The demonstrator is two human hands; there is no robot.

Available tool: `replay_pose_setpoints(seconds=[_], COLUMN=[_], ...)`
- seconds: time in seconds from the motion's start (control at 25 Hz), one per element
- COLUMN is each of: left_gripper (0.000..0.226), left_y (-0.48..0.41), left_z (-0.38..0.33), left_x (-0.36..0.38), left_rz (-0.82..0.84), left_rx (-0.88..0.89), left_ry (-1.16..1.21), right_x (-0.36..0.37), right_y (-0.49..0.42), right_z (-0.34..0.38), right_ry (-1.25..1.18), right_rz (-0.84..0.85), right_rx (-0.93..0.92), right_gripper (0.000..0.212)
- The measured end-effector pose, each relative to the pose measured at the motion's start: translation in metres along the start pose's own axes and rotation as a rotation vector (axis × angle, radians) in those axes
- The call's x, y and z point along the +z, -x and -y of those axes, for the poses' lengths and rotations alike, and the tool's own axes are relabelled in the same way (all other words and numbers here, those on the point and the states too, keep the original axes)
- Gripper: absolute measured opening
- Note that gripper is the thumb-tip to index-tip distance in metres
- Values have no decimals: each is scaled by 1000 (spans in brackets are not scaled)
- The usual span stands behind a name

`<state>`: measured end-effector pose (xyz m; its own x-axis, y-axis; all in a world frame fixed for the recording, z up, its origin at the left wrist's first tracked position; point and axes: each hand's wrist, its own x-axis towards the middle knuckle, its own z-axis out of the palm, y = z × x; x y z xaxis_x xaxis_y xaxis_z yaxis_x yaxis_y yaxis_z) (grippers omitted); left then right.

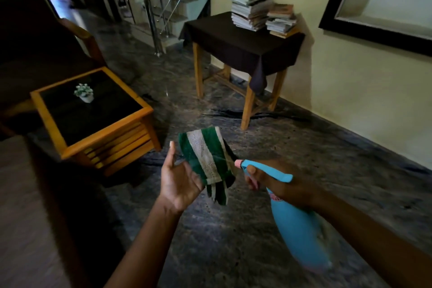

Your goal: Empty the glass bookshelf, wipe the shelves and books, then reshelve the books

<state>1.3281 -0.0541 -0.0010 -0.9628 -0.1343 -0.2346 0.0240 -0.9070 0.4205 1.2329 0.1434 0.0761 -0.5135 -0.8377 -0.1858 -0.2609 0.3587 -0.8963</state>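
Fingers of the left hand [180, 180] lie straight beneath the cloth [208, 156]; right hand [277, 188] grips the bottle [297, 236].

- Books [250, 7]: two untidy stacks lying flat, side by side on the dark-clothed tabletop [233, 37], far right by the wall; the left stack is taller.
- Cloth [205, 156]: green with pale stripes, draped over the left grip [180, 182], near centre, ends hanging.
- Spray bottle [297, 229]: blue with a pink nozzle, tilted, held by the right grip [280, 187]; the nozzle is just beside the cloth.
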Motion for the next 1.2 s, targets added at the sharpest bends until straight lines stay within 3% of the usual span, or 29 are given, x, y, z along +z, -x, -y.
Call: replay_pose_setpoints(seconds=[0.12,0.2,0.32,0.4,0.6,0.84,1.0,1.2], left_gripper=[79,79,82,83,70,54,42,37], left_y=[2,5,7,9,13,2,-1,-1], left_z=[-11,-17,-23,-26,-22,-11,-4,-2], left_x=[-6,-11,-15,-17,-11,-17,-20,-13], left_rz=[-21,-2,-11,-35,-133,-330,-340,-331], left_rx=[33,48,33,34,30,-12,42,44], left_ry=[1,-26,-117,-114,-103,-184,-242,-224], right_x=[10,17,25,29,24,29,37,38], right_y=[-5,-6,-5,-5,-5,-1,5,11], right_z=[6,3,-1,3,-3,-9,-16,-27], right_ry=[-22,18,-7,-42,-35,-56,-36,-40], right_rz=[10,5,24,20,-10,-41,-19,-27], right_rx=[-17,-32,28,44,38,-58,-23,-17], right_gripper=[37,57,27,20,42,27,22,33])
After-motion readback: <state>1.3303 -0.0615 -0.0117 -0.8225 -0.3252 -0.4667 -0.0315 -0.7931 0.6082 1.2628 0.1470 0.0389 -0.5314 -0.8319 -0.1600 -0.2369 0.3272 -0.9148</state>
